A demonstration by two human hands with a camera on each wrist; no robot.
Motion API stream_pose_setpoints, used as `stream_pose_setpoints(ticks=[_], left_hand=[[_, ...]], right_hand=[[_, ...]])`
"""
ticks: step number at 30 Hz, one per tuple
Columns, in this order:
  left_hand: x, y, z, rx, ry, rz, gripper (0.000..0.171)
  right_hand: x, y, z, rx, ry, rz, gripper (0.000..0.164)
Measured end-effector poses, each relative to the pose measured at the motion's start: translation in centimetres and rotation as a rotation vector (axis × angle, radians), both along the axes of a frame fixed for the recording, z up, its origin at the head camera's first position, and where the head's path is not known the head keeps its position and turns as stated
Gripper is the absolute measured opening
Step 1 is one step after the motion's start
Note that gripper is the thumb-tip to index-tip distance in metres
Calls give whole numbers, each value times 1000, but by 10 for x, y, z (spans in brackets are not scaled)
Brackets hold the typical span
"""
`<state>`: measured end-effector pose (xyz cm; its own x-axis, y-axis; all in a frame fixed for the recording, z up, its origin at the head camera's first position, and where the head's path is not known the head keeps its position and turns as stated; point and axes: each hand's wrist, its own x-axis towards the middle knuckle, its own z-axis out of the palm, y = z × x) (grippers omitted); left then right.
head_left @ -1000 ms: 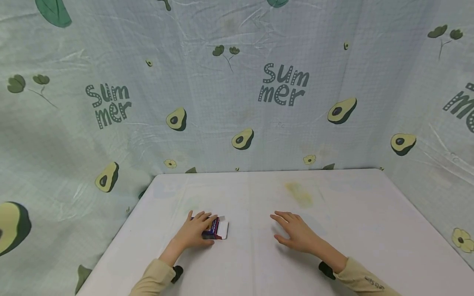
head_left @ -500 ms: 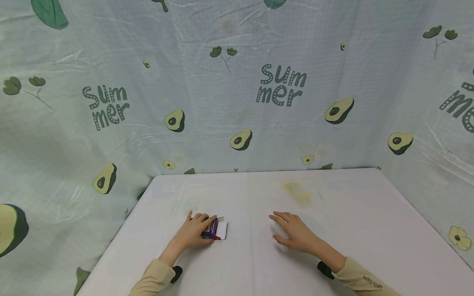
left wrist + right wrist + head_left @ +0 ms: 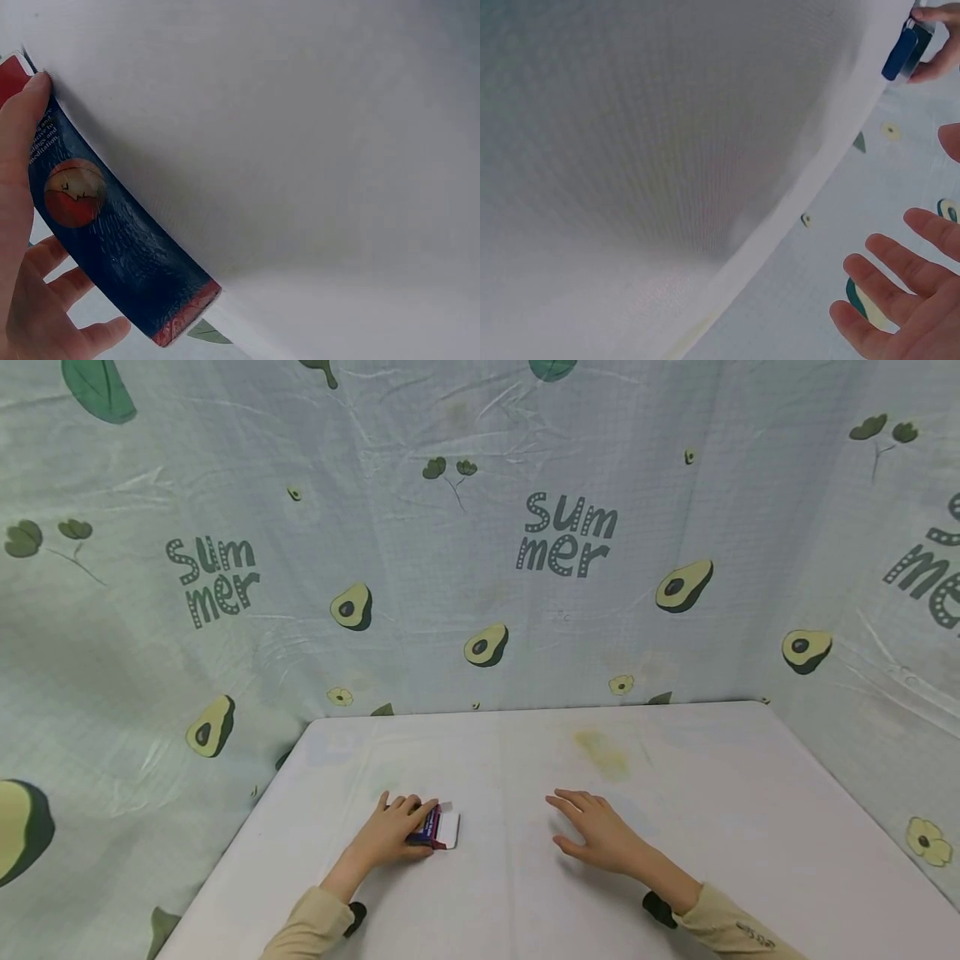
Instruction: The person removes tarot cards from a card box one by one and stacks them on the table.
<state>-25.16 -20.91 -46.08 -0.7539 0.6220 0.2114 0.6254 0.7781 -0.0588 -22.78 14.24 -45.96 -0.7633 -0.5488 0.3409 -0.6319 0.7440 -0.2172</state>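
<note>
Almost nothing changes over this last second. My view of the counter drifts slightly as my head moves, but my left hand stays on the small box, and neither shifts noticeably against the counter's edges. My right hand keeps its place too, just right of the middle. I take that as a pause: the work with the box gets no further, and only one of my hands is on it.

The box is left of the counter's middle, nearer the left edge than the right and well forward of the back edge; it seems to lie on the surface. My left hand pinches it, thumb along the near side and fingers over the top and far side. My right hand holds nothing, its fingers loosely spread and well apart from the box; whether it touches the counter I can't tell.

The box is dark blue, with a round picture of a face in orange and red, some small white lettering, mostly too small to read, and a reddish band across one end. A white flap stands out at the end facing the counter's right edge, so that end looks open.
</note>
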Motion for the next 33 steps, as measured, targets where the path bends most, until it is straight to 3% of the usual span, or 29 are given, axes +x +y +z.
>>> stream_pose_setpoints(ticks=[5, 17, 29, 33], left_hand=[[1, -1, -2, 10, 36, -10, 64], [4, 1, 0, -27, 118, 34, 65], [8, 7, 0, -6, 227, -25, 82], [11, 11, 1, -7, 229, -30, 85]], right_hand=[[1, 0, 1, -11, 8, -1, 54], [2, 0, 0, -13, 37, -5, 54], [3, 2, 0, -35, 34, -5, 54], [3, 2, 0, -58, 40, -3, 53]])
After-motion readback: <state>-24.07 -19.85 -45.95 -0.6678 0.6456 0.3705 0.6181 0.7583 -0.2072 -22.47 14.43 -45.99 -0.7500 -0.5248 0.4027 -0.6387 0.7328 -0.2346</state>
